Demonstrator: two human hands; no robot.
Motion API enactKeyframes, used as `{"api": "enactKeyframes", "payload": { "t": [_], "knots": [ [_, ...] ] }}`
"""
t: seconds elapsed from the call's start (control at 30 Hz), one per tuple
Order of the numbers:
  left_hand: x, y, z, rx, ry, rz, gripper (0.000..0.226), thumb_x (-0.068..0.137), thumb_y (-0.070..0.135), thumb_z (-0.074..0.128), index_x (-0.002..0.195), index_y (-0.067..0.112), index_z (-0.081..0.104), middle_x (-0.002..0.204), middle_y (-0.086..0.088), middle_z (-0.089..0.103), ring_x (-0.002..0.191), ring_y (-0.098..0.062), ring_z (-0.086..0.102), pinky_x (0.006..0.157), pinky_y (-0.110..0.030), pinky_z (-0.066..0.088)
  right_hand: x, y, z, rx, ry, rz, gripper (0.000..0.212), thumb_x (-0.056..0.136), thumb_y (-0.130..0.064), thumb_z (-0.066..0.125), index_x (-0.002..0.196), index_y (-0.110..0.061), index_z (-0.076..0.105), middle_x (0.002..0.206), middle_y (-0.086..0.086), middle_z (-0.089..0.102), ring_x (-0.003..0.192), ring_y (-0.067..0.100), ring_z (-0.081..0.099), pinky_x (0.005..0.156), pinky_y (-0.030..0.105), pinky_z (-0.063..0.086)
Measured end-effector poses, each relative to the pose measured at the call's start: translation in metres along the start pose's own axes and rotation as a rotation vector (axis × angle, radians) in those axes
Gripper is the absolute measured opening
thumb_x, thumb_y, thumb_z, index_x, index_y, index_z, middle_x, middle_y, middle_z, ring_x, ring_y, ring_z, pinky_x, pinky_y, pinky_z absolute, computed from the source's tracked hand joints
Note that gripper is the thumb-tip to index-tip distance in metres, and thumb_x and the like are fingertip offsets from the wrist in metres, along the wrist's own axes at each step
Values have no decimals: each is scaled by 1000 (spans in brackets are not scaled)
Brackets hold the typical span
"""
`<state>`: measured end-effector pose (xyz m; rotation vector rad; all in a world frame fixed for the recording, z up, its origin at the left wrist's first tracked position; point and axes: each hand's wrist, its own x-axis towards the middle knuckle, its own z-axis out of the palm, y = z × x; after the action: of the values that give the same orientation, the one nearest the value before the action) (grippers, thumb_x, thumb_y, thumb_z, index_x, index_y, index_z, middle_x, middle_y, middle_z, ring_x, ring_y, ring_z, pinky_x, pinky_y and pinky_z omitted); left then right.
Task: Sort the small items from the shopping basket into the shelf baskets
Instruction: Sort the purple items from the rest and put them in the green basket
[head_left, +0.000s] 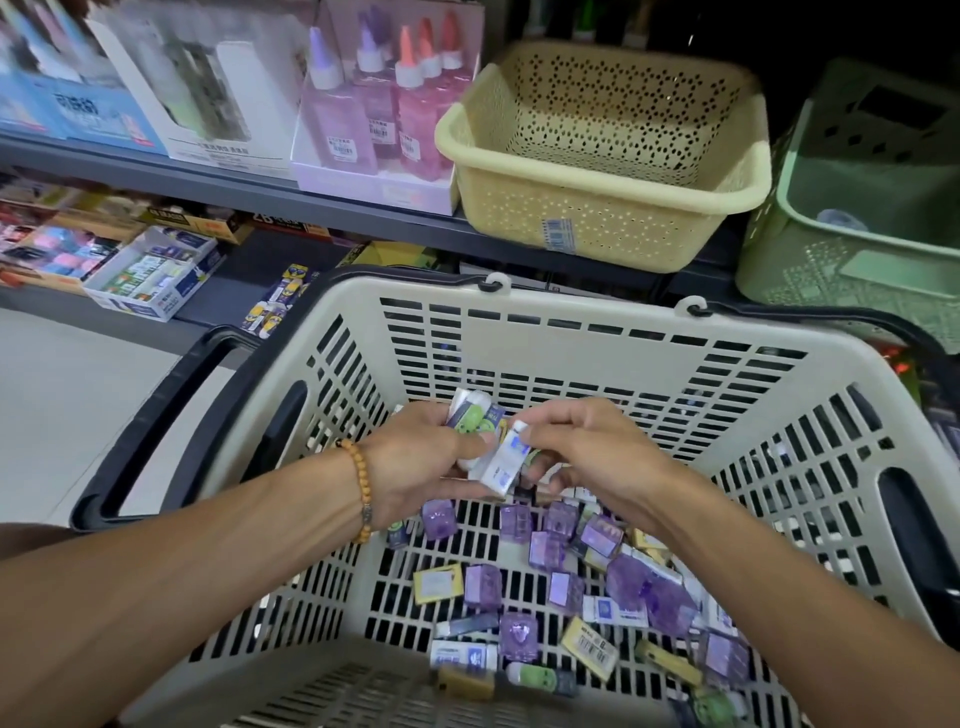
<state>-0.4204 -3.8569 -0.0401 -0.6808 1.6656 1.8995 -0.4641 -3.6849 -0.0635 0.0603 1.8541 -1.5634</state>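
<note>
Both hands are inside the beige shopping basket (597, 325), above its floor. My left hand (415, 467) grips a bunch of small wrapped erasers (475, 415), white with green and blue print. My right hand (587, 447) pinches a white eraser with a blue label (506, 462) against that bunch. Below the hands, many small items lie scattered on the basket floor: purple translucent sharpeners (483, 587), yellow-wrapped erasers (438, 582) and white erasers (462, 656). Two shelf baskets stand beyond: a cream perforated one (608, 208) and a green one (852, 260) to its right.
The shopping basket has black handles (156, 421) folded down at its sides. Left of the cream basket, a display box of glitter glue bottles (374, 119) stands on the grey shelf (249, 192). A lower shelf holds boxes of stationery (150, 270). Pale floor lies at the left.
</note>
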Motion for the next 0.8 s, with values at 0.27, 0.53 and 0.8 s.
{"api": "enactKeyframes", "payload": {
  "t": [0.27,0.53,0.8],
  "knots": [
    [3,-1,-3,-34,26,-28,18,92,4,60,109,0,60,105,-17,72,94,-27,71,66,-29,60,22,29,-29,-162,279,79,12,96,-7,58,94,-10,70,77,9,69,56,9,65,53,18,52],
    [2,-1,-1,-27,-20,-56,19,92,2,59,112,1,58,108,-18,71,95,-27,71,71,-33,61,22,28,-22,-161,287,-33,11,96,-16,58,93,-16,68,92,2,70,76,8,71,68,26,59],
    [-1,-2,2,35,-94,-23,19,93,0,56,112,1,63,117,-21,67,109,-32,65,79,-37,60,10,0,1,-54,-61,-80,30,98,-31,57,82,-7,68,72,5,62,58,13,57,56,26,51]
  ]
}}
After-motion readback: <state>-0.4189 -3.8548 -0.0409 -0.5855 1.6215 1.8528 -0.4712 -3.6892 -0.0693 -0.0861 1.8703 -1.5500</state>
